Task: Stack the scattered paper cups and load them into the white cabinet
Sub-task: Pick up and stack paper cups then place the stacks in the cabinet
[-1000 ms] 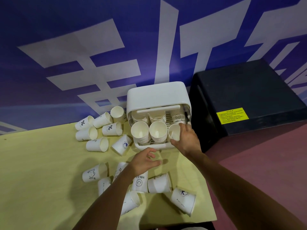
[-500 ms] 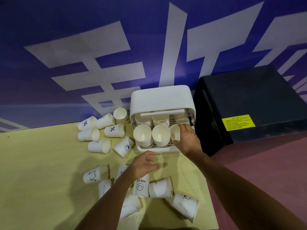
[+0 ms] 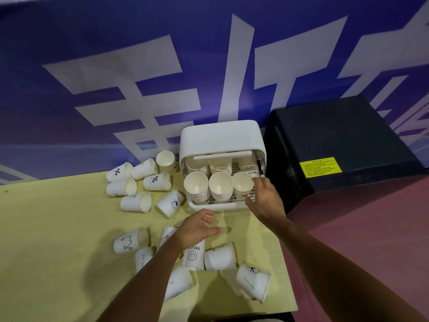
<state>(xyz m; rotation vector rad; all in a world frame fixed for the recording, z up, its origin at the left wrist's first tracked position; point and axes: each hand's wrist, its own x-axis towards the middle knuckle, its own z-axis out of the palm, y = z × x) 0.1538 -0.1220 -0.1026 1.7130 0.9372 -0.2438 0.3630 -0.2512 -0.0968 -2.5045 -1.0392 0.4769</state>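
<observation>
The white cabinet [image 3: 221,138] stands open at the table's far edge, with stacks of paper cups on its rack. Three stacks [image 3: 220,185] line the front row and more sit behind. My right hand [image 3: 265,199] is at the right front stack [image 3: 241,184], fingertips by its rim, fingers loosely spread. My left hand [image 3: 197,228] hovers open above the table in front of the cabinet, holding nothing. Loose cups lie on their sides: one group [image 3: 139,180] left of the cabinet, another [image 3: 219,257] near the front edge under my left arm.
The yellow table [image 3: 46,240] ends just right of the cabinet and the nearest cup [image 3: 253,281]. A dark box with a yellow label [image 3: 336,147] stands to the right on the reddish floor. A blue wall with white lettering rises behind.
My right hand has drawn back a little from the right front stack and its fingers have loosened. My left hand stays hovering over the table, fingers slightly more spread.
</observation>
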